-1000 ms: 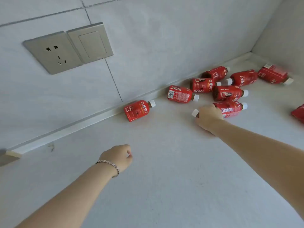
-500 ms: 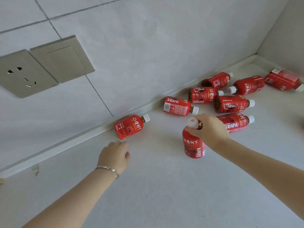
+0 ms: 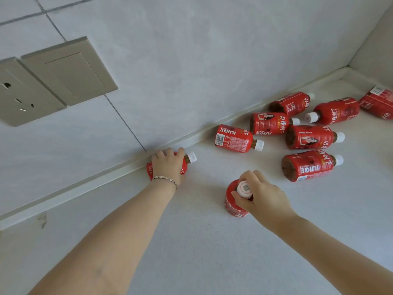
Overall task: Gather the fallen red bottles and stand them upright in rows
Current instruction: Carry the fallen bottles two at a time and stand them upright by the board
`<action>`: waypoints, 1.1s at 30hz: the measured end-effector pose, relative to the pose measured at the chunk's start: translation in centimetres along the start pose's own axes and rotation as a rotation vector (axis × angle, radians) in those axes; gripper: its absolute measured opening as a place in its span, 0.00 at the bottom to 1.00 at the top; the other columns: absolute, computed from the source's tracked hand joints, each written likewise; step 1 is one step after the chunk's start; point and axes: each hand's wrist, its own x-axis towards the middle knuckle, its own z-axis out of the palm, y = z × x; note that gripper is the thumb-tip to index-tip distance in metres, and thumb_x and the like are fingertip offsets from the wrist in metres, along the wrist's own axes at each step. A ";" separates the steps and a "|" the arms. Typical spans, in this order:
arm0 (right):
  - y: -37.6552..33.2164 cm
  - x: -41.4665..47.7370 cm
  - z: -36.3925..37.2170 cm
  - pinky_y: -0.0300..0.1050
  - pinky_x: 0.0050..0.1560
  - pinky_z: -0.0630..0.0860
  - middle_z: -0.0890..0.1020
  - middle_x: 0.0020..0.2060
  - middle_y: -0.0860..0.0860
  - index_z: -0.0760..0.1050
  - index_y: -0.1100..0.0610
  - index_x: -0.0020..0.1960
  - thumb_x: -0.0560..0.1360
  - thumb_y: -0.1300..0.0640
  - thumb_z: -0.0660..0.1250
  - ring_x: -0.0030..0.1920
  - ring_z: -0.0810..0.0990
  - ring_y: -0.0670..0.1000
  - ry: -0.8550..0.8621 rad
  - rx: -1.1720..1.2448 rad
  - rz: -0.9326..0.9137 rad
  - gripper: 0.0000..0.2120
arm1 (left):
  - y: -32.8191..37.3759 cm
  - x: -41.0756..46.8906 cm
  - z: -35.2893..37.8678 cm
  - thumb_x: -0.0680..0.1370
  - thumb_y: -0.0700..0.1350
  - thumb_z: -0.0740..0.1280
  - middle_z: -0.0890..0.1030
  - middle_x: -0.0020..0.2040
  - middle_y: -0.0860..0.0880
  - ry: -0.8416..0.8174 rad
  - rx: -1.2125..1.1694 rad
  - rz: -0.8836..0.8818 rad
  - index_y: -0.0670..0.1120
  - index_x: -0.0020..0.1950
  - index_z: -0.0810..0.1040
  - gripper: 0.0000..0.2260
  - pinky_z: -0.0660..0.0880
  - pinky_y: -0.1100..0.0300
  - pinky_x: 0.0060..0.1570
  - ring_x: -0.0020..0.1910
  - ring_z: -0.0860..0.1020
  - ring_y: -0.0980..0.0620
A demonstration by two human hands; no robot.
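While my left hand [image 3: 168, 165] lies over a fallen bottle [image 3: 184, 167] at the foot of the wall [image 3: 191, 60], its fingers [image 3: 180, 151] curl down across the red body and close around it; the white cap sticks out to the right, past my fingertips. That bottle lies on its side, touching the low ledge [image 3: 106, 177] where the counter [image 3: 191, 252] meets the wall. A thin bracelet [image 3: 165, 179] sits on that wrist.

My right hand [image 3: 262, 199] is nearer and to the right, pinching the neck of a standing bottle [image 3: 232, 203]. Thumb and fingers are drawn in tight around its cap [image 3: 245, 188], which faces up with a small code printed on top. The bottle is upright on the counter, alone, apart from the others.

Farther right lie six more bottles, all on their sides. One [image 3: 236, 139] lies just off the ledge, cap to the right. Behind it two [image 3: 269, 123] [image 3: 290, 103] lie near the ledge, and two [image 3: 310, 137] [image 3: 336, 110] beside them. Another [image 3: 308, 166] lies nearest my right hand, not touching it. A seventh [image 3: 378, 103] is cut off at the right edge.

On the wall at far left are a socket [image 3: 19, 96] and a switch [image 3: 72, 73].
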 end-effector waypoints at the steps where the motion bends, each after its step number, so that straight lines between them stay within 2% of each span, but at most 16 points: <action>1: 0.0 -0.1 0.1 0.48 0.52 0.80 0.74 0.58 0.49 0.67 0.52 0.61 0.75 0.48 0.64 0.55 0.78 0.54 0.000 -0.001 0.003 0.17 | 0.0 -0.7 -0.2 0.69 0.48 0.70 0.74 0.60 0.42 0.006 -0.024 0.021 0.47 0.67 0.65 0.29 0.70 0.52 0.54 0.58 0.73 0.40; 5: -0.2 -0.1 0.0 0.47 0.53 0.80 0.74 0.60 0.50 0.66 0.52 0.61 0.76 0.48 0.63 0.56 0.78 0.54 -0.005 0.003 0.007 0.17 | -1.0 -6.1 -1.5 0.62 0.47 0.75 0.76 0.56 0.45 0.053 -0.459 0.005 0.49 0.63 0.70 0.31 0.74 0.53 0.48 0.54 0.75 0.41; 7: -0.4 -0.2 -0.2 0.47 0.52 0.79 0.75 0.60 0.50 0.66 0.52 0.62 0.76 0.48 0.63 0.56 0.78 0.55 -0.017 -0.019 0.012 0.17 | -1.7 -9.3 -1.7 0.63 0.46 0.75 0.74 0.56 0.48 0.049 -0.664 -0.085 0.52 0.62 0.70 0.29 0.73 0.56 0.48 0.53 0.76 0.46; 9: -0.7 -0.3 -0.5 0.48 0.52 0.80 0.76 0.60 0.51 0.65 0.51 0.62 0.76 0.47 0.62 0.56 0.78 0.55 -0.028 -0.066 0.027 0.17 | -2.4 -11.4 -1.4 0.65 0.47 0.75 0.73 0.54 0.51 0.032 -0.736 -0.136 0.51 0.60 0.70 0.25 0.70 0.60 0.48 0.53 0.76 0.48; 11: -1.0 -0.4 -0.7 0.49 0.52 0.80 0.78 0.60 0.52 0.64 0.51 0.63 0.77 0.46 0.61 0.56 0.78 0.55 -0.056 -0.106 0.056 0.18 | -3.0 -12.5 -1.2 0.68 0.50 0.73 0.73 0.50 0.52 0.081 -0.699 -0.157 0.50 0.54 0.74 0.17 0.70 0.59 0.45 0.53 0.76 0.48; 13: -1.3 -0.5 -0.6 0.50 0.54 0.79 0.78 0.61 0.53 0.63 0.50 0.64 0.77 0.45 0.60 0.57 0.78 0.56 -0.078 -0.118 0.091 0.19 | -3.3 -12.8 -1.5 0.70 0.53 0.71 0.72 0.46 0.50 0.132 -0.607 -0.167 0.47 0.50 0.77 0.14 0.71 0.58 0.41 0.52 0.75 0.45; 16: -2.0 -0.8 -0.6 0.52 0.54 0.80 0.77 0.63 0.54 0.61 0.51 0.65 0.77 0.45 0.59 0.58 0.78 0.57 -0.088 -0.129 0.137 0.20 | -3.1 -13.2 -2.0 0.74 0.55 0.65 0.69 0.43 0.50 0.091 -0.392 -0.108 0.45 0.53 0.74 0.16 0.67 0.58 0.38 0.49 0.77 0.41; 18: -2.6 -1.2 -0.5 0.52 0.53 0.80 0.77 0.63 0.55 0.61 0.52 0.66 0.78 0.46 0.59 0.58 0.78 0.58 -0.082 -0.141 0.153 0.20 | -3.3 -13.7 -2.4 0.76 0.56 0.62 0.73 0.44 0.49 0.087 -0.339 -0.104 0.45 0.54 0.71 0.16 0.66 0.59 0.37 0.47 0.79 0.41; 20: -3.3 -2.0 0.1 0.52 0.52 0.80 0.78 0.61 0.56 0.62 0.52 0.65 0.78 0.47 0.60 0.56 0.79 0.58 -0.056 -0.158 0.147 0.19 | -4.2 -14.7 -2.4 0.76 0.57 0.61 0.79 0.47 0.48 0.093 -0.341 -0.115 0.46 0.49 0.69 0.14 0.66 0.59 0.38 0.47 0.79 0.42; 22: -4.4 -3.2 1.1 0.51 0.49 0.78 0.80 0.57 0.54 0.64 0.52 0.62 0.77 0.48 0.62 0.52 0.79 0.56 -0.014 -0.163 0.108 0.17 | -6.0 -16.6 -2.3 0.75 0.58 0.61 0.81 0.45 0.49 0.076 -0.388 -0.143 0.48 0.44 0.65 0.14 0.67 0.59 0.38 0.47 0.80 0.43; 24: -6.2 -4.8 2.5 0.45 0.44 0.72 0.81 0.53 0.51 0.67 0.51 0.60 0.76 0.48 0.64 0.47 0.77 0.53 0.005 -0.156 0.059 0.15 | -8.5 -19.3 -1.8 0.74 0.60 0.60 0.75 0.35 0.52 0.071 -0.466 -0.186 0.48 0.43 0.65 0.16 0.66 0.61 0.35 0.43 0.79 0.44; 26: -9.1 -6.4 4.3 0.43 0.43 0.70 0.81 0.51 0.50 0.68 0.50 0.58 0.75 0.48 0.64 0.45 0.75 0.52 -0.009 -0.139 0.028 0.14 | -11.6 -22.6 -1.3 0.69 0.65 0.56 0.71 0.29 0.53 0.105 -0.495 -0.211 0.49 0.40 0.65 0.19 0.61 0.63 0.27 0.36 0.75 0.46; 29: -15.2 -8.8 8.0 0.44 0.46 0.74 0.82 0.49 0.48 0.69 0.48 0.57 0.74 0.46 0.64 0.48 0.79 0.53 -0.104 -0.132 -0.043 0.13 | -17.6 -28.0 -0.5 0.62 0.67 0.50 0.70 0.26 0.54 0.140 -0.526 -0.275 0.51 0.38 0.65 0.21 0.57 0.69 0.25 0.32 0.71 0.49; 31: -20.1 -10.5 11.3 0.44 0.46 0.75 0.82 0.48 0.47 0.70 0.47 0.57 0.74 0.45 0.63 0.49 0.80 0.52 -0.173 -0.159 -0.130 0.13 | -22.6 -31.6 -0.3 0.62 0.67 0.53 0.69 0.26 0.55 0.133 -0.545 -0.341 0.52 0.37 0.66 0.19 0.59 0.70 0.26 0.33 0.72 0.49; 33: -25.3 -11.9 14.9 0.42 0.44 0.74 0.82 0.47 0.46 0.70 0.47 0.56 0.74 0.45 0.63 0.46 0.79 0.51 -0.206 -0.165 -0.209 0.13 | -28.0 -34.8 0.0 0.62 0.67 0.53 0.73 0.28 0.53 0.140 -0.558 -0.419 0.52 0.36 0.68 0.19 0.62 0.67 0.27 0.33 0.73 0.49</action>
